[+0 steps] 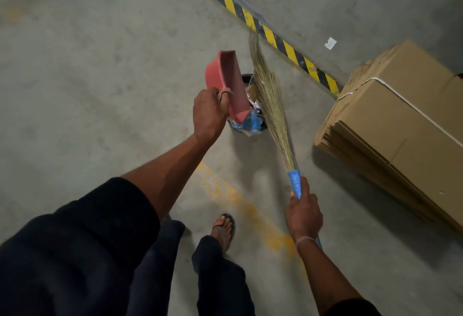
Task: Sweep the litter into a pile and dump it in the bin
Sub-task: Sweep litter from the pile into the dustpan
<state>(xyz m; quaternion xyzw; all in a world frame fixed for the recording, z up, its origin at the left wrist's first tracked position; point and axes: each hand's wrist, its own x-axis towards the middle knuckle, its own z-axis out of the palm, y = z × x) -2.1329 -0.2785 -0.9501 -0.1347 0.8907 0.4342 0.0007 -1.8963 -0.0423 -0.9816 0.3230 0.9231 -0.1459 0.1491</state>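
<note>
Head view looks down on the bin [246, 78], a small dark one on the concrete floor [87, 64], mostly hidden under the tools, with paper and blue plastic litter [253, 121] showing at its near edge. Directly over it hangs the pink dustpan [226, 82], tipped steeply on edge, probably so its load slides out into the bin; its long lip runs from the far upper left down toward the near right, low corner over the litter. The left hand [209, 115] grips the dustpan's handle, fingers curled round it. Just right of the pan lies the grass broom [269, 97], its long axis slanting from the blue handle near the person up and away, bristle tips pointing toward the striped floor tape [270, 36]; it seems held across the bin's mouth to guard or brush the pan. The right hand [304, 213] is wrapped round that handle. Flattened cardboard boxes [400, 120] sit well to the right.
</note>
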